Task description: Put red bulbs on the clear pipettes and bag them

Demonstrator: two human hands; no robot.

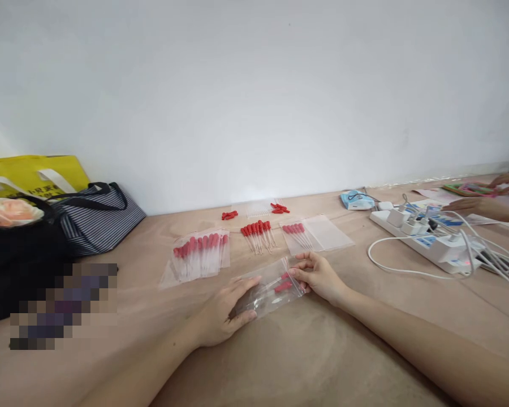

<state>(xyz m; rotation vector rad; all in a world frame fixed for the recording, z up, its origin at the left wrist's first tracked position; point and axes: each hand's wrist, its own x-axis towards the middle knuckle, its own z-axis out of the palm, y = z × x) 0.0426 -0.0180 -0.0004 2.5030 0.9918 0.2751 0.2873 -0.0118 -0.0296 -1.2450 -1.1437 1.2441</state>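
A clear zip bag (267, 297) lies slanted on the table in front of me, with a few droppers inside; their red bulbs (283, 286) sit toward its right end. My left hand (231, 311) rests over the bag's left end, fingers and thumb spread along its edges. At the zip end, my right hand (316, 277) pinches the bag between thumb and fingers. Just beyond are loose red-bulbed droppers (257, 234) in a row. To their left lies a fanned stack of filled bags (201, 257); to their right, more droppers (294, 232) lie on flat bags (328, 233).
Loose red bulbs (229, 215) and thin clear tubes (258, 212) lie near the wall. At right are a power strip (424, 243) with trailing white cables and a blue packet (357, 200). Another person's hands (470, 206) work there. Bags, one striped (106, 220), stand left.
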